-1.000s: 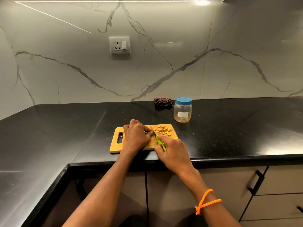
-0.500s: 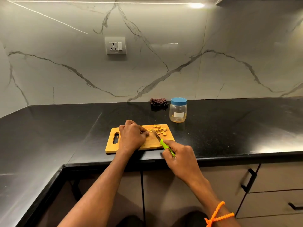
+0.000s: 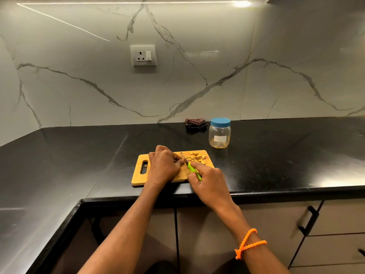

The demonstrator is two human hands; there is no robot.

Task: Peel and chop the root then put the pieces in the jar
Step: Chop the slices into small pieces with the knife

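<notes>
Board [image 3: 138,175] at counter [image 3: 276,165] edge

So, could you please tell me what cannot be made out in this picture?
Head view only:
- The root: hidden under the left hand, so how much remains is unclear.
- The knife: handle end buried in the right hand.
- The jar: label too small to read.
- The dark cloth: partly behind the jar.

The white label on the jar [image 3: 219,133] shows no readable text.
</notes>
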